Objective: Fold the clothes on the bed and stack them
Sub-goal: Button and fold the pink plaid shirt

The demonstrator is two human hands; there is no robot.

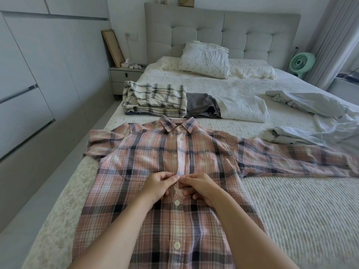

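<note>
**While the shirt lies flat, its front gets buttoned**

Since the bed [281, 220] is the biggest surface, note its ribbed cover lies bare to the right of the pink plaid shirt [155, 152], giving room to fold. That shirt is spread face up near the bed's left edge, one sleeve stretched right toward crumpled pale blue clothes [303, 103]. Behind the collar sit a folded cream plaid stack [155, 100], a grey garment [202, 107] and a folded white piece [244, 109]. Both hands work mid-chest: the left hand [157, 183] pinches the placket edge, the right hand [198, 185] has fingers curled into the cloth beside it, apparently on a button. Best keep both front edges aligned and taut so the front stays square
</note>
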